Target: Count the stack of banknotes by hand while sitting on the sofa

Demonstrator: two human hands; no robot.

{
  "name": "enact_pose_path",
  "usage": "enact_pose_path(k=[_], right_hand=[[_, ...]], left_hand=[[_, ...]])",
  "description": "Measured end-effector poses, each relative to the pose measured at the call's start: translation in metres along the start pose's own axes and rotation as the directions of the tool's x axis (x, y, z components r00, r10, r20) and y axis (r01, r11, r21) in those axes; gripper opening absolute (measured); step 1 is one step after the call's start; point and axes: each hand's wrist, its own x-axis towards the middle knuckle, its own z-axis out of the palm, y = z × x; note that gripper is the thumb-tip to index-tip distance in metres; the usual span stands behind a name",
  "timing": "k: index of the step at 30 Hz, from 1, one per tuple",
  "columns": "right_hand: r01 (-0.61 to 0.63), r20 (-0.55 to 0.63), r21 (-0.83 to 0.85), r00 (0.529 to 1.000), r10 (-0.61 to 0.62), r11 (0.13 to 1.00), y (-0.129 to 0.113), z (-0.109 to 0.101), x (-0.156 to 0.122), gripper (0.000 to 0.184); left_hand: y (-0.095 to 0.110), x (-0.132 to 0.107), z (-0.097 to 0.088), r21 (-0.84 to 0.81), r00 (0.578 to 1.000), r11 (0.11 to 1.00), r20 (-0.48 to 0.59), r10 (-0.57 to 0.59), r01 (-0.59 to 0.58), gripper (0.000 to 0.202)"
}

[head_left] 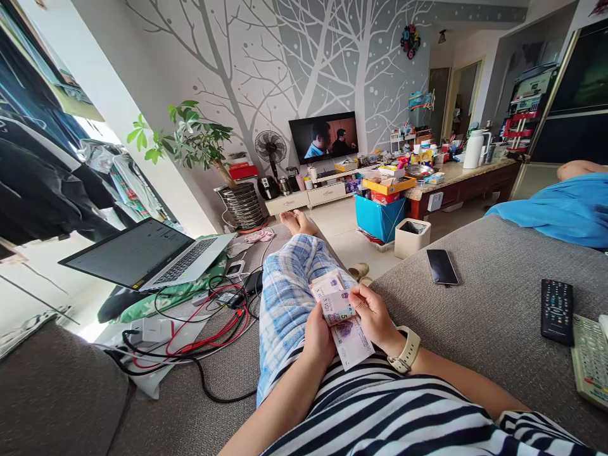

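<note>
Several purple-grey banknotes [350, 345] are in my hands, above my lap. My left hand [317, 332] is closed around their left side, with its thumb along the edge of a note. My right hand [373, 310] pinches the upper right corner of the top note, which shows a figure 5. More notes stick out behind toward my knees, and one long note hangs down toward my striped shirt. My blue-and-white plaid trousers [285, 304] lie under the notes. How many notes there are, I cannot tell.
Left on the sofa are an open laptop [190, 259] and tangled cables [213, 342]. To the right lie a phone [441, 266], a black remote [557, 310] and a pale remote [591, 358]. Beyond stand a bin [412, 238], a blue box [377, 218] and a cluttered table. Another person's leg shows at far right.
</note>
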Motion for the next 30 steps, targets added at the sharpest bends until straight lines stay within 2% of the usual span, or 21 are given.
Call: enact_pose_path(k=[5, 8, 12, 14, 17, 23, 30], right_hand=[[0.013, -0.001, 0.022, 1.000, -0.013, 1.000, 0.002, 0.000, 0.000, 0.026], [0.007, 0.009, 0.046, 1.000, -0.007, 0.999, 0.002, -0.001, 0.000, 0.030], [-0.031, 0.067, 0.124, 0.998, 0.022, 0.992, 0.002, -0.001, -0.001, 0.036], [-0.047, 0.063, 0.128, 0.997, 0.039, 0.991, 0.003, -0.002, -0.001, 0.035], [-0.076, 0.033, 0.100, 0.997, 0.073, 0.992, 0.006, -0.001, 0.000, 0.031], [-0.082, -0.100, 0.025, 0.991, 0.084, 0.996, 0.018, 0.000, 0.005, 0.026], [-0.125, -0.110, -0.020, 0.986, 0.122, 0.992, 0.021, -0.001, 0.006, 0.027]], left_hand=[[0.000, 0.002, -0.002, 0.000, 0.999, 0.999, 0.010, -0.032, 0.032, 0.021], [0.002, 0.000, -0.001, -0.013, 0.998, 0.998, -0.023, -0.064, 0.064, 0.019], [0.004, -0.004, 0.000, -0.028, 0.986, 0.986, -0.017, -0.163, 0.162, 0.024], [0.004, -0.004, 0.001, -0.026, 0.984, 0.984, -0.017, -0.177, 0.176, 0.027], [0.004, -0.006, 0.002, -0.010, 0.988, 0.989, -0.044, -0.145, 0.145, 0.027], [0.006, -0.008, 0.005, 0.064, 0.995, 0.993, -0.040, -0.095, 0.098, 0.030], [0.007, -0.011, 0.008, 0.112, 0.998, 0.993, -0.054, -0.019, 0.025, 0.027]])
